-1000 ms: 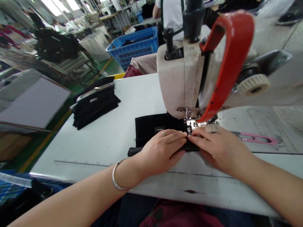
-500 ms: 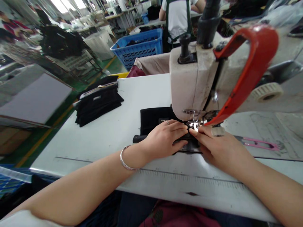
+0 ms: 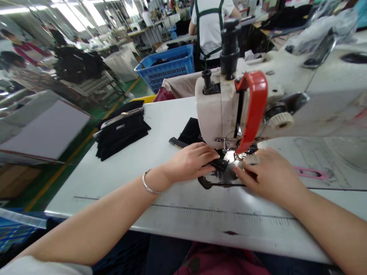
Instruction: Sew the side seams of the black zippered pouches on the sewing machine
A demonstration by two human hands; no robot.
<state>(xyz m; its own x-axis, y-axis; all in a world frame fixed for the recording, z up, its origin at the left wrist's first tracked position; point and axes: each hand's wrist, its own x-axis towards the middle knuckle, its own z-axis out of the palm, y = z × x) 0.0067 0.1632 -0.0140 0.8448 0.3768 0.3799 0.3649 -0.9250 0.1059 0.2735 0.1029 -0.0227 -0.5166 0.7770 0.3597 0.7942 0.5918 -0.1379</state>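
Observation:
A black fabric piece (image 3: 191, 132) lies under the head of a cream sewing machine (image 3: 218, 110) with a red guard (image 3: 252, 107). My left hand (image 3: 190, 160) lies flat on the piece, fingers stretched toward the presser foot (image 3: 229, 147); a ring and a silver bracelet show. My right hand (image 3: 268, 175) rests just right of the needle, fingers pressed down at the fabric edge on the shiny needle plate (image 3: 226, 173).
A stack of black pieces (image 3: 122, 131) sits on the white table (image 3: 160, 126) at the left. Pink snips (image 3: 311, 172) lie to the right. Behind stand a blue basket (image 3: 169, 65) and a person in a green apron (image 3: 210, 23).
The black piece has turned and slid back under the machine, now angled away to the left. Both hands followed it toward the needle. The view has pulled back and lifted.

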